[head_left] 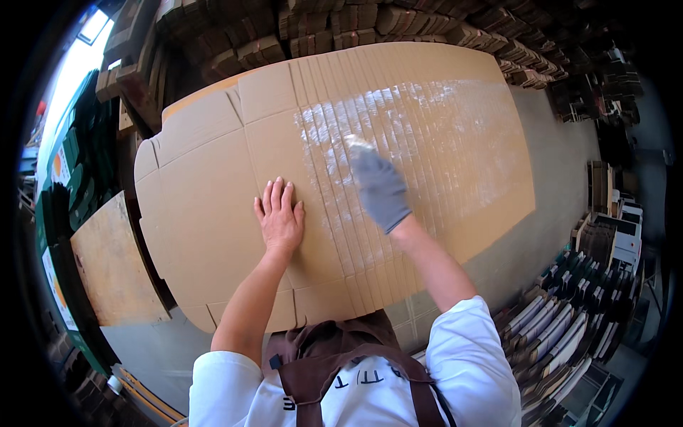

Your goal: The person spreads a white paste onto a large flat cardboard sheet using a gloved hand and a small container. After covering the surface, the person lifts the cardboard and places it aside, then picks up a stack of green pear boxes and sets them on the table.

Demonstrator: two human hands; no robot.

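A large sheet of brown cardboard (206, 178) with crease lines lies in front of me. My left hand (279, 217), bare, rests flat on it left of the middle, fingers stretched out. My right hand (380, 186), in a grey knitted glove, is closed over the ridged part of the sheet. A small whitish, wet-looking thing (359, 143) shows at its fingertips; its kind and the rest of it are hidden by the glove. Around this hand and to its right, a shiny whitish smear (455, 142) coats the ridges in streaks and patches.
Stacks of folded cardboard (334, 32) line the far side. A wooden pallet (139, 71) stands at the far left, above dark green stacked pieces (85, 156). A wooden board (117, 263) is left of the sheet. Rows of stacked flat pieces (548, 327) fill the near right.
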